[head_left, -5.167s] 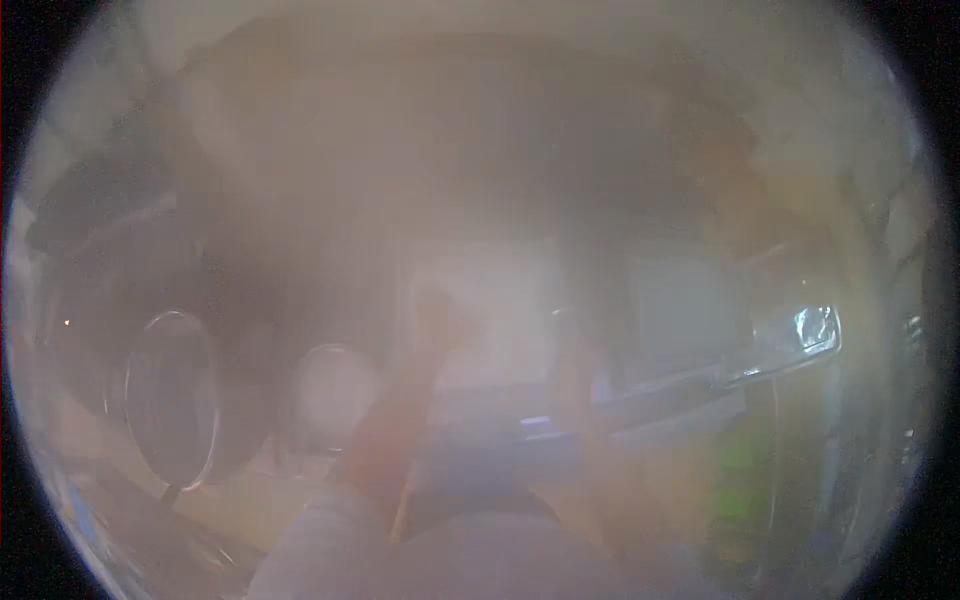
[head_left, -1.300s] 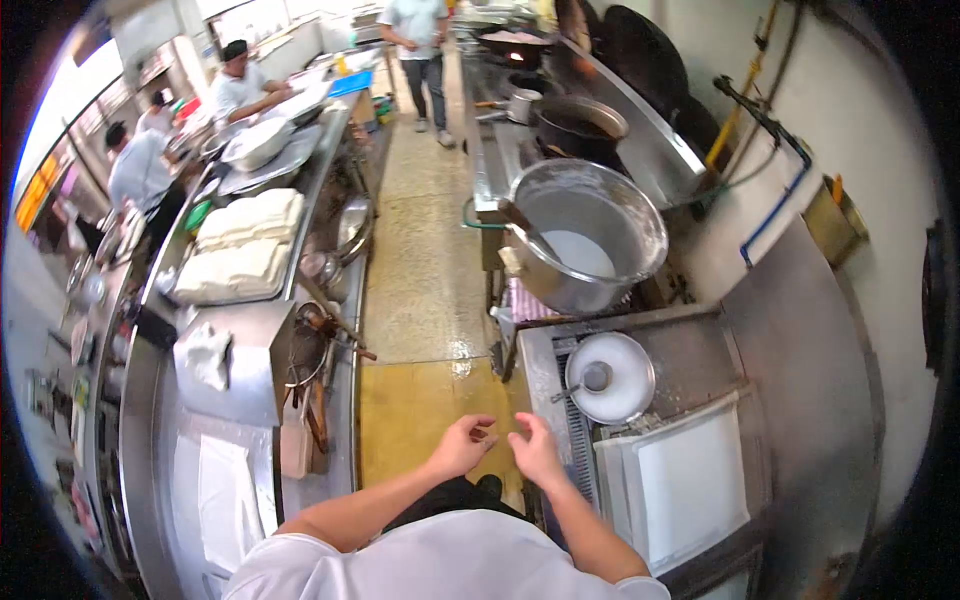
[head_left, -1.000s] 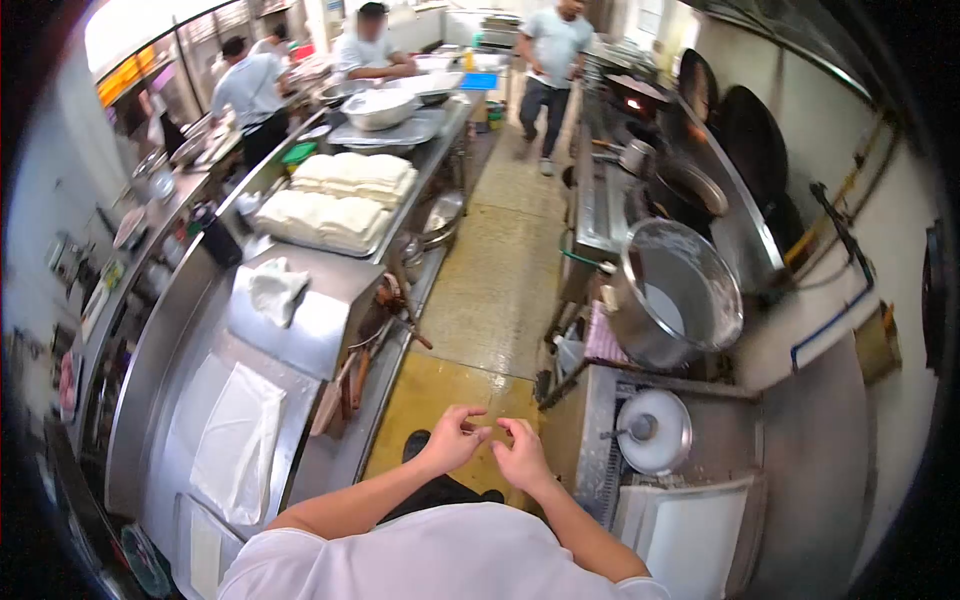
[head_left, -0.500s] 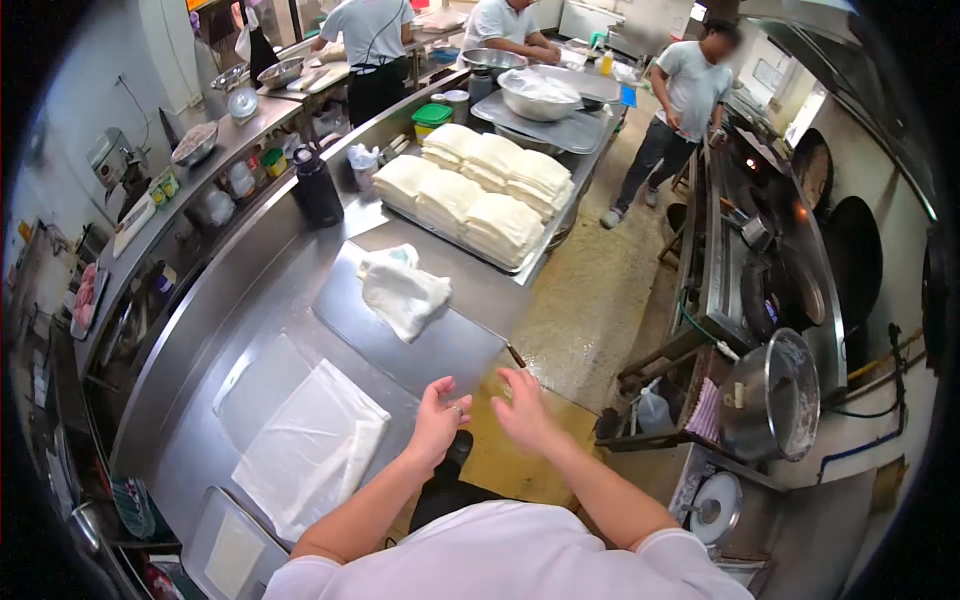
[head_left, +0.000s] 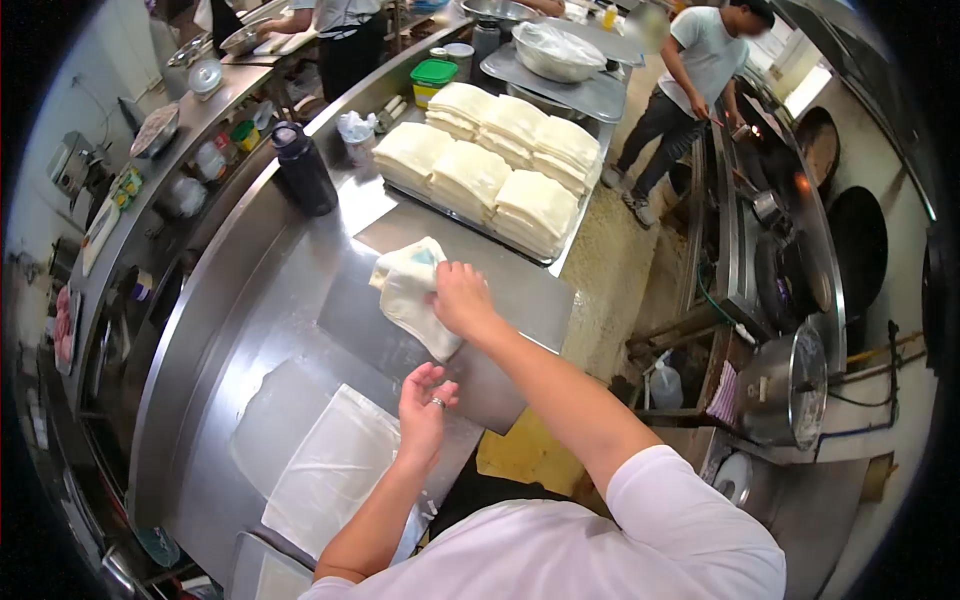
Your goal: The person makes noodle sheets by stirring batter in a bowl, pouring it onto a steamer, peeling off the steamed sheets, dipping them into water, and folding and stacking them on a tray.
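Observation:
My right hand (head_left: 463, 300) is closed on the right edge of a crumpled white cloth (head_left: 408, 285), which lies on a flat metal sheet (head_left: 350, 310) on the steel counter. Just below the cloth, my left hand (head_left: 425, 405) is held palm up with its fingers apart and curled; it holds nothing and wears a ring. Under and left of that hand a thin white sheet (head_left: 335, 470) is spread on the counter. Beyond the cloth, several stacks of pale square sheets (head_left: 468, 178) sit on a metal tray (head_left: 400, 196).
A dark bottle (head_left: 304, 172) and a green-lidded tub (head_left: 433, 77) stand along the counter's left side. Further back is a white-filled bowl (head_left: 558, 52). One person (head_left: 697, 75) stands at the stoves on the right, another (head_left: 350, 45) at the back left. A large pot (head_left: 785, 390) is at right.
My right hand has reached forward and left and taken hold of the cloth, lifting part of it. My left hand has moved slightly left. The view has turned towards the counter.

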Motion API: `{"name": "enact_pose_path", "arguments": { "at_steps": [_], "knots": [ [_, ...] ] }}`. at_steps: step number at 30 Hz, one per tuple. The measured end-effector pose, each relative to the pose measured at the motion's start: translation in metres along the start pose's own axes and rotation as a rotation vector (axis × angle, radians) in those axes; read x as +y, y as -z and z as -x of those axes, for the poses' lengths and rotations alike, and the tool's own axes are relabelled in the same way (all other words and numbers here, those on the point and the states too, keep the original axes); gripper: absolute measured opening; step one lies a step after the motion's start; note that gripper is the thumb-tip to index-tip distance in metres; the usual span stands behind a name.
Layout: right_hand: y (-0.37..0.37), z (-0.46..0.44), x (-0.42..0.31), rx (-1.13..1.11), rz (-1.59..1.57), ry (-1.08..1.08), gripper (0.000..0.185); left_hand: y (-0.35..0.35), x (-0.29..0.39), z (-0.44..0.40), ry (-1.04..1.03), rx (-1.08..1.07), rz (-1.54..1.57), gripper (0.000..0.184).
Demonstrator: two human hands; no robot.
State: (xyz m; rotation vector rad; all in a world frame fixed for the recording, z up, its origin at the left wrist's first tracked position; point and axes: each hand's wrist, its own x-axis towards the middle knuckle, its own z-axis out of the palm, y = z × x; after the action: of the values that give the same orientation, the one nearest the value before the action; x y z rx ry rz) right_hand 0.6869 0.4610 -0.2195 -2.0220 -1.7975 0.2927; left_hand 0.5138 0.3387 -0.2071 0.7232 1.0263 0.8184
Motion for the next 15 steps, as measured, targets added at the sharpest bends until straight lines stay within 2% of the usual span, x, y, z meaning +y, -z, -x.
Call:
{"name": "enact_pose_path", "arguments": {
  "at_steps": [3,8,12,15],
  "knots": [
    [0.001,0.008,0.009,0.028,-0.092,0.024,0.035,-0.002,-0.001,0.004,-0.017,-0.017,-0.008,0.047],
    [0.053,0.077,0.010,0.100,-0.144,0.036,0.031,-0.023,0.000,0.027,0.008,-0.155,-0.034,0.036],
    [0.101,0.161,0.032,0.222,-0.138,-0.002,0.032,-0.062,-0.001,0.069,0.099,-0.408,-0.104,0.027],
    [0.138,0.244,0.047,0.300,-0.117,-0.093,0.028,-0.093,-0.006,0.111,0.161,-0.678,-0.189,0.022]
  ]
}}
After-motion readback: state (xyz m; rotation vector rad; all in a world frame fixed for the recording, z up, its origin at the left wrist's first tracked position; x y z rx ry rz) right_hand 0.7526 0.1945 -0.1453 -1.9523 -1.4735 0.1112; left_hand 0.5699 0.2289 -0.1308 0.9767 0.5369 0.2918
